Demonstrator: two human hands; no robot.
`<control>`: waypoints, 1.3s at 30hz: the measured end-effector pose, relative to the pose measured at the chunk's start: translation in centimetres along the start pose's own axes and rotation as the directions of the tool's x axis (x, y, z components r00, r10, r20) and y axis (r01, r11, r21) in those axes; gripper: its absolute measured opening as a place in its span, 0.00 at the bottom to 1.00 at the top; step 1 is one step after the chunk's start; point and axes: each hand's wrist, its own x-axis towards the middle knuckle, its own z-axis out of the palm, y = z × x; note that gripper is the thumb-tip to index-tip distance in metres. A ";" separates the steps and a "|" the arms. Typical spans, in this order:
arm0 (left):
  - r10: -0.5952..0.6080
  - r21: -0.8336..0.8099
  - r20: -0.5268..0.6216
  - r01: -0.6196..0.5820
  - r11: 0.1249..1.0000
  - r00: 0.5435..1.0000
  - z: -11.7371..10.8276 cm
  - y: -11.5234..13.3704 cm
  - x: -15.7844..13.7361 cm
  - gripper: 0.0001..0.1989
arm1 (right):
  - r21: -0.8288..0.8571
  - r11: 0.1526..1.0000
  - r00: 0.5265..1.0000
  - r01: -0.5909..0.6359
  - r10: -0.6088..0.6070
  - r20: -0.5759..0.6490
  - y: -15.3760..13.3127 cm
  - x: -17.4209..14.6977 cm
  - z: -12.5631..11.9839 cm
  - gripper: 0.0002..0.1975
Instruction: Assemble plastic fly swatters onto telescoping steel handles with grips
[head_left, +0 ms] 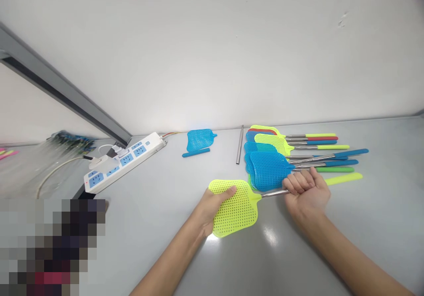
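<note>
A yellow-green fly swatter (236, 212) spans both my hands over the grey table. My left hand (212, 205) grips the left edge of its perforated head, thumb on top. Around its metal shaft my right hand (306, 190) is closed, with the yellow handle sticking out beyond on the right. Just behind lies a pile of fly swatters, with a blue swatter head (270, 171) on top and yellow, red, blue and green ones under and beyond it. My right hand is close to the handles of that pile.
A loose blue swatter head (200, 140), a blue handle (196, 152) and a metal rod (240, 145) lie near the wall. At left is a white power strip (149, 145) with plugs and cables. Plastic-bagged items (71, 143) lie beyond the grey metal frame (66, 86).
</note>
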 end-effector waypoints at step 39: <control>0.073 -0.105 0.121 -0.060 0.993 0.990 1.7 -1.3 -0.6 0.15 | -0.004 0.977 0.977 -0.212 0.212 0.015 0.4 -0.6 0.4 0.19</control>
